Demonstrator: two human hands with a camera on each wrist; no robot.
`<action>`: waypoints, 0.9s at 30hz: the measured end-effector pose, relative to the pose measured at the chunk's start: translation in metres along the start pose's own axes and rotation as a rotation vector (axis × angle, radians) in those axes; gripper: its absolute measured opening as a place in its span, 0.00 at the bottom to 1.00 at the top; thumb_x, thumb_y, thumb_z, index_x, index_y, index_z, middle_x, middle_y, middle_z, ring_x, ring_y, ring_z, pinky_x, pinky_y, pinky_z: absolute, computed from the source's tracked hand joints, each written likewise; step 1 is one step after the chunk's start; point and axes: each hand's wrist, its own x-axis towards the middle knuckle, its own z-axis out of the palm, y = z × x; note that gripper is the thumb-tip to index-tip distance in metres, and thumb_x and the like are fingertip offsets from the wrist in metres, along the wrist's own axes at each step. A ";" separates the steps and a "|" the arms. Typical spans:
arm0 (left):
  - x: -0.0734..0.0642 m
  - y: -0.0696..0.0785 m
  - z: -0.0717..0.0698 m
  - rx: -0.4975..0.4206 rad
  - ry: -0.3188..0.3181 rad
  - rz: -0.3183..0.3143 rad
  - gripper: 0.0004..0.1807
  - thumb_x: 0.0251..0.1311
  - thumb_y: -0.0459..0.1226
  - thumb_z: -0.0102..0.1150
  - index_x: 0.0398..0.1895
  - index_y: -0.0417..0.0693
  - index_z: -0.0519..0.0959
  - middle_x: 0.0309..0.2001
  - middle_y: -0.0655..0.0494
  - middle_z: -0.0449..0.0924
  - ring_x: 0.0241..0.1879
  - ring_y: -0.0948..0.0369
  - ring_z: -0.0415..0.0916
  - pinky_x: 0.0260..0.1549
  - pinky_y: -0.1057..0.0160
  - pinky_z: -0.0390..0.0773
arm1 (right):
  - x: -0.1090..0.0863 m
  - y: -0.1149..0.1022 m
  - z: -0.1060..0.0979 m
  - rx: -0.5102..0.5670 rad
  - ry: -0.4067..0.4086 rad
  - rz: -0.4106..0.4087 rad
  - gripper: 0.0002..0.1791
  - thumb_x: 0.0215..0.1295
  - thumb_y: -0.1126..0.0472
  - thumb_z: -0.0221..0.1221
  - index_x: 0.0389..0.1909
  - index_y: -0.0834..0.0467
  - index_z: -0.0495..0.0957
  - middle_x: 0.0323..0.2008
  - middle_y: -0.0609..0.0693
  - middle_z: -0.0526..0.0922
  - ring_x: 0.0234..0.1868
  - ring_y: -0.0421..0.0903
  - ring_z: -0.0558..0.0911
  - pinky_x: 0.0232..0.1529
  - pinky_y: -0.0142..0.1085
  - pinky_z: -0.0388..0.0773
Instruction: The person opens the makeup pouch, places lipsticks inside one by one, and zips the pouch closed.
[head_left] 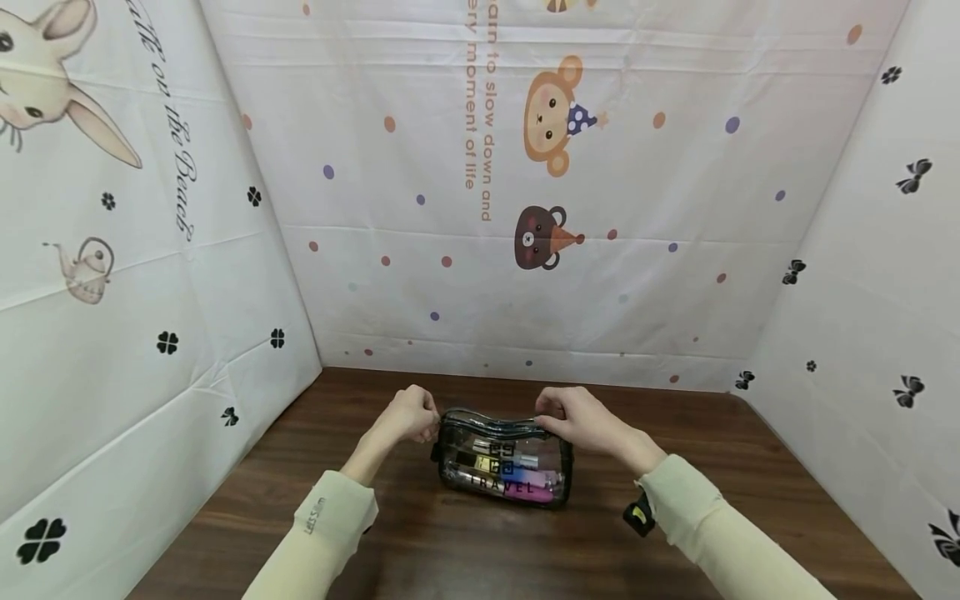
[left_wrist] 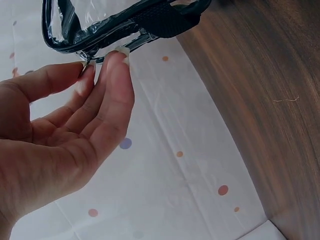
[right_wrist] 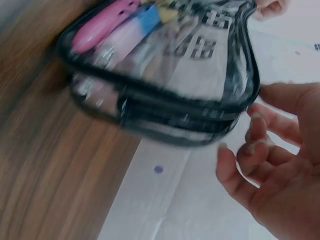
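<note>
A clear pouch (head_left: 495, 429) with black edging and "TRAVEL" lettering stands on the table, its zipper along the top. Through its side show a pink tube-like item (right_wrist: 107, 24), a pink-and-blue one and a yellow piece. At the upper left corner my left hand (head_left: 411, 414) pinches the small zipper pull (left_wrist: 86, 67) between thumb and index finger. My right hand (head_left: 588, 421) grips the upper right corner with thumb and index finger, the other fingers loosely curled. A black strap tab (left_wrist: 167, 20) sits on the pouch's left end.
A dark brown wooden table (head_left: 300, 500) lies beneath the pouch. White printed cloth walls (head_left: 600, 333) stand behind it and on both sides. A black wrist device (head_left: 639, 514) hangs by the right cuff.
</note>
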 end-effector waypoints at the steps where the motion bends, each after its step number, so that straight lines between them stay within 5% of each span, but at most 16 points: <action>1: 0.000 0.000 0.000 0.005 0.005 0.005 0.09 0.62 0.28 0.51 0.29 0.33 0.80 0.24 0.40 0.83 0.24 0.53 0.82 0.20 0.66 0.79 | 0.004 -0.003 0.001 -0.017 0.008 -0.019 0.04 0.65 0.57 0.60 0.36 0.54 0.80 0.26 0.42 0.80 0.22 0.33 0.69 0.25 0.29 0.68; 13: 0.004 -0.003 0.004 -0.018 0.004 -0.003 0.11 0.62 0.30 0.53 0.21 0.40 0.73 0.24 0.45 0.82 0.20 0.57 0.81 0.23 0.63 0.81 | 0.049 -0.038 0.028 -0.065 -0.135 -0.126 0.04 0.62 0.59 0.63 0.29 0.51 0.85 0.22 0.41 0.81 0.21 0.32 0.72 0.26 0.28 0.72; 27: 0.007 -0.003 0.007 -0.050 -0.010 -0.018 0.10 0.62 0.30 0.52 0.22 0.41 0.72 0.24 0.47 0.81 0.20 0.58 0.81 0.20 0.64 0.80 | 0.067 -0.052 0.035 -0.188 -0.147 -0.128 0.06 0.61 0.61 0.63 0.25 0.51 0.85 0.22 0.42 0.83 0.20 0.33 0.74 0.27 0.30 0.74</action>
